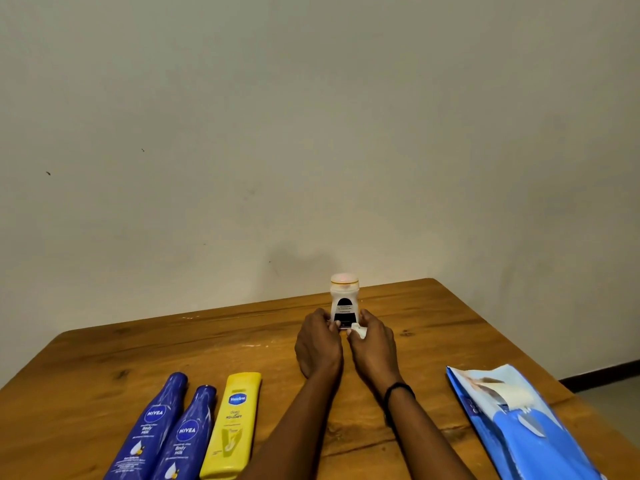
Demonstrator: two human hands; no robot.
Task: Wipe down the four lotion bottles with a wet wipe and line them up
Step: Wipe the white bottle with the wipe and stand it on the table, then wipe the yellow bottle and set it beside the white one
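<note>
Wooden table (138,351) against a bare wall (311,133); mid-frame, left hand (318,344) grips the white bottle (344,299), right hand (374,348) pinches a wipe (358,330).

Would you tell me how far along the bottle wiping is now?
Done: nothing clearly. In hand: the left hand holds the upright white bottle; the right hand holds the wet wipe at its base. Left: the left blue bottle, right blue bottle and yellow bottle lie flat together, whether wiped I cannot tell.

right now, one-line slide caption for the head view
Left hand and right hand hold the upright white bottle, right pinching a wet wipe; three bottles lie flat.
</note>
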